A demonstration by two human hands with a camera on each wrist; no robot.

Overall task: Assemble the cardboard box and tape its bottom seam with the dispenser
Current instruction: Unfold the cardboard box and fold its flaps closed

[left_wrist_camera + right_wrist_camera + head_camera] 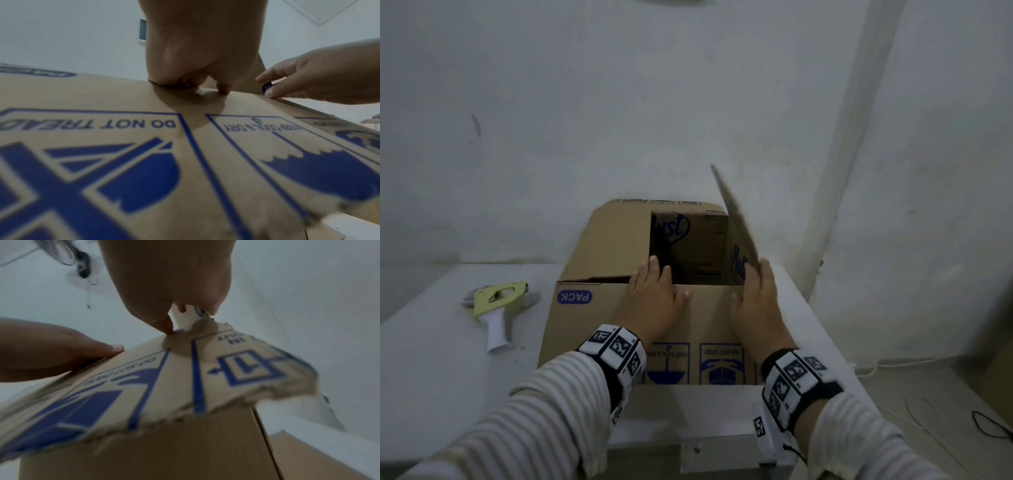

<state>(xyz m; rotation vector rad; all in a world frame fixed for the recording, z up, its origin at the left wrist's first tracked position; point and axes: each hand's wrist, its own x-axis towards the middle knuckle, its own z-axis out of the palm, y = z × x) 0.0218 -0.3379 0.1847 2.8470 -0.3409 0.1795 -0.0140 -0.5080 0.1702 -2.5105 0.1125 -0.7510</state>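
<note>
The cardboard box (654, 308) sits on the tabletop (448, 359) right in front of me, its printed labels upside down and its flaps on top, so I take this upturned face for the bottom. 1 flap (606, 240) on the left already lies folded flat, the near flap (705, 315) is down under my palms, and the right flap (736, 219) stands nearly upright, its long edge running away from me. My right hand (756, 305) is the nearer 1 to that flap: its fingers (765, 270) lie straight against the flap's outer face, relaxed and clasping nothing, so I judge the next push goes leftward and down over the opening. My left hand (654, 301) presses flat on the near flap, fingers (654, 270) extended toward the open gap, gripping nothing. The dispenser (496, 308) lies untouched well to the left of the box, closer to my left hand, handle pointing toward me.
</note>
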